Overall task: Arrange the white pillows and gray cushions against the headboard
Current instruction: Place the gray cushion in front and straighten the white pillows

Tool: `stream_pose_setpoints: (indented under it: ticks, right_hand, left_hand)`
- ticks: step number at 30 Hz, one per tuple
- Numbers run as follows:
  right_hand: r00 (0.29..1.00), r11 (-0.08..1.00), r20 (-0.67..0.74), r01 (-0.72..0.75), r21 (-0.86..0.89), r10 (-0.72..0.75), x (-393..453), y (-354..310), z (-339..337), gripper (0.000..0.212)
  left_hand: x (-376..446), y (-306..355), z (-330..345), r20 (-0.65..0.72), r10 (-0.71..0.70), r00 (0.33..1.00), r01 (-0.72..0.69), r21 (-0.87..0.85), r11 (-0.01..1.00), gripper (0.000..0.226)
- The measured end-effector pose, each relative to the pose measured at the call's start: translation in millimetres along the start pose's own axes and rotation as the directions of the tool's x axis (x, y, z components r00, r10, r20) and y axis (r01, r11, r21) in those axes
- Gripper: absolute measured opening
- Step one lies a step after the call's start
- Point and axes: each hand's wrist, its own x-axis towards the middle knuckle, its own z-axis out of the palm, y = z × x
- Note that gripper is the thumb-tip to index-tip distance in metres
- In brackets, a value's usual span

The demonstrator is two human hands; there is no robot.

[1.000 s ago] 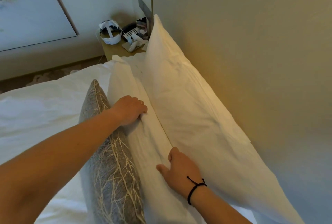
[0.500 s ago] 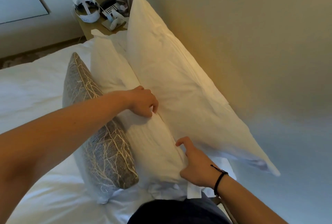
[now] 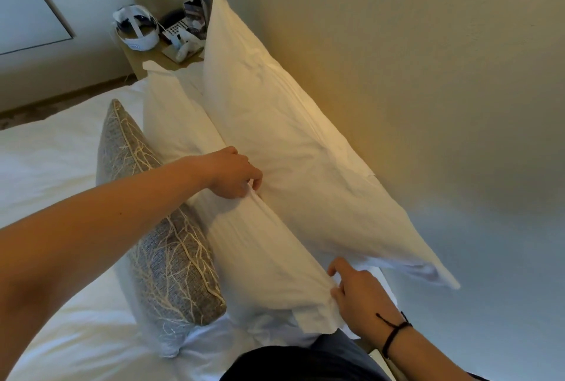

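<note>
A large white pillow (image 3: 284, 142) leans upright against the beige headboard (image 3: 412, 74). In front of it stands a second white pillow (image 3: 253, 249). My left hand (image 3: 235, 177) pinches that pillow's top edge near its middle. My right hand (image 3: 357, 298), with a black cord on the wrist, grips its near corner. A gray cushion (image 3: 159, 227) with a pale branch pattern leans against the front of the second pillow, under my left forearm.
White bedding (image 3: 46, 166) covers the mattress on the left. A wooden nightstand (image 3: 137, 59) at the far end holds a white headset (image 3: 137, 32), a phone and small items. My dark trousers (image 3: 305, 362) show at the bottom edge.
Both hands have shifted from resting on the front pillow to pinching its top edge and near corner. The view has pulled back and tilted down.
</note>
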Motion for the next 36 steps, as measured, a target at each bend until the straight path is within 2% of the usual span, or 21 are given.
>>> stream_pose_setpoints:
  ticks: [2,4,7,9,10,12,15,19,22,28,31,34,35,36]
  right_hand:
    - [1.0,0.998,-0.005,-0.002,-0.063,0.002,4,-4,9,0.014]
    - [0.999,0.985,0.009,0.034,-0.172,-0.033,9,-10,12,0.017]
    - [0.992,0.94,-0.001,0.117,-0.321,-0.124,17,-30,3,0.012]
    - [0.978,0.932,-0.105,0.137,-0.335,-0.181,25,-51,-8,0.021]
    - [0.965,0.94,-0.165,0.145,-0.309,-0.204,31,-62,-13,0.022]
    - [0.956,0.963,-0.206,0.164,-0.215,-0.209,49,-84,-21,0.006]
    - [0.957,0.976,-0.194,0.214,-0.029,-0.216,86,-115,-27,0.021]
    - [0.988,0.96,-0.068,0.151,0.234,-0.139,137,-143,-34,0.023]
    - [0.997,0.933,-0.038,0.08,0.35,-0.071,162,-156,-34,0.02]
    - [0.996,0.935,-0.022,0.087,0.345,-0.085,196,-172,-32,0.016]
    - [0.994,0.93,0.067,0.053,0.365,-0.083,212,-179,-34,0.011]
    - [0.972,0.931,0.215,0.006,0.366,-0.091,223,-188,-37,0.014]
    - [0.968,0.932,0.231,0.006,0.362,-0.096,227,-192,-37,0.017]
    - [0.968,0.935,0.231,0.012,0.355,-0.1,231,-195,-38,0.021]
  left_hand:
    - [-2,-6,0,0.023,-0.02,1.0,0.016,0.19,0.982,0.031]
    - [-3,-11,1,-0.021,-0.037,0.999,0.042,0.313,0.949,0.031]
    - [-1,-13,4,-0.162,-0.009,0.987,0.057,0.289,0.956,0.025]
    - [1,-10,4,-0.227,0.028,0.973,0.025,0.227,0.974,0.024]
    - [1,-9,4,-0.241,0.03,0.97,0.014,0.181,0.983,0.024]
    - [-1,-9,5,-0.24,-0.003,0.971,0.018,0.061,0.998,0.024]
    - [-4,-15,9,-0.242,-0.041,0.969,0.03,-0.047,0.998,0.023]
    - [-4,-23,8,-0.216,-0.04,0.975,0.026,-0.067,0.997,0.022]
    - [0,-35,6,-0.14,-0.06,0.988,0.058,-0.022,0.998,0.024]
    - [2,-79,-9,-0.006,-0.175,0.985,0.174,0.146,0.974,0.009]
    - [2,-114,-9,0.016,-0.172,0.985,0.162,0.257,0.953,0.009]
    - [13,-145,-13,-0.053,-0.302,0.952,0.306,0.134,0.943,0.016]
    - [17,-157,-7,-0.023,-0.355,0.935,0.354,0.153,0.923,0.018]
    - [13,-162,-11,-0.057,-0.342,0.938,0.347,0.107,0.932,0.02]
